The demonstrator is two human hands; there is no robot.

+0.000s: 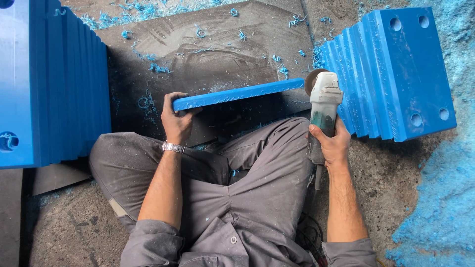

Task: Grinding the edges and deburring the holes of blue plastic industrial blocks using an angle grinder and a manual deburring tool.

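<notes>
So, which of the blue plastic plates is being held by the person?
The single blue plate standing on edge in front of the lap: the left hand grips its end, and the angle grinder in the right hand meets its other end. The others stand stacked aside.

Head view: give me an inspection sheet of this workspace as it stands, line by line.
Surface: dark, dusty floor, scuffed; the person sits on it.
Job's things: long blue plastic slab held on edge; angle grinder with its disc at the slab's right end.
Clutter: blue shavings heaped at right, curls scattered at top.
Hands: left hand grips the slab's left end; right hand is wrapped around the grinder body.
Cables: dark grinder cord running down beside the right arm.
Surroundings: stack of blue slabs at left; stack of blue slabs with holes at right.
</notes>
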